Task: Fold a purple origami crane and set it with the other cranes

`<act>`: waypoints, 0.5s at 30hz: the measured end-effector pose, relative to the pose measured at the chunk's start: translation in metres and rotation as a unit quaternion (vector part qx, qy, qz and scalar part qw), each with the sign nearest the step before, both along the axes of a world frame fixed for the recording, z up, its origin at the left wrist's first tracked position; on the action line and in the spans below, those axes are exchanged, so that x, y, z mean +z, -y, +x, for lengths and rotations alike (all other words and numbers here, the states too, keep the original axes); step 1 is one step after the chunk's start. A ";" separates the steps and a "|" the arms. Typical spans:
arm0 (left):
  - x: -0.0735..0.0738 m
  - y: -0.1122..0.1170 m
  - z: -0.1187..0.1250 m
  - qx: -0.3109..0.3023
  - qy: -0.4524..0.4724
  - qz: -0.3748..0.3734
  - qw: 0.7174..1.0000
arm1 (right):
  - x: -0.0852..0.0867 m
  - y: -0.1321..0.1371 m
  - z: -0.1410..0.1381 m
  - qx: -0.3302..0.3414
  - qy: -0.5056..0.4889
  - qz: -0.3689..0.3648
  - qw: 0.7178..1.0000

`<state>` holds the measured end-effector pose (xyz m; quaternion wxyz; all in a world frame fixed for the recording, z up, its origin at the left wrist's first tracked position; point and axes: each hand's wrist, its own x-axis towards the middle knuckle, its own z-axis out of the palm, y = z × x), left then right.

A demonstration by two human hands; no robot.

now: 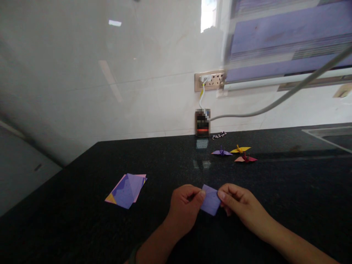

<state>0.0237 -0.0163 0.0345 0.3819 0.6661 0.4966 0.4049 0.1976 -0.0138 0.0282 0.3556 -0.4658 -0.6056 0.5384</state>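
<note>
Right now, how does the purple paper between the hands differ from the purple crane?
The purple paper is a flat, four-sided piece; the purple crane is a bird shape with spread wings. The purple paper is pinched by the left hand and right hand; the purple crane sits untouched on the dark counter, farther back, near a yellow crane. Both are mainly purple.

The folded paper [210,201] is pale violet. The stacked sheets [127,192] layer lighter and darker violet over pink, with a yellow corner. One paper bird [222,152] is violet, a second bird [239,149] yellow, a third bird [246,159] red with a salmon-pink wing. The surface [82,231] is black, seemingly with fine grey flecks, though the light is dim. The wall [148,102] is off-white, the socket plate [197,85] beige, the thick cable [288,96] grey.
</note>
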 end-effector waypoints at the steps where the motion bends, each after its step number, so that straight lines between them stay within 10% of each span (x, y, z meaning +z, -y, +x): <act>1: 0.000 0.000 0.000 0.004 0.006 -0.005 1.000 | 0.000 0.000 0.000 -0.003 -0.005 0.000 1.000; 15: -0.008 0.007 0.006 -0.167 0.048 -0.221 0.960 | 0.000 0.007 0.002 0.036 -0.030 -0.021 0.999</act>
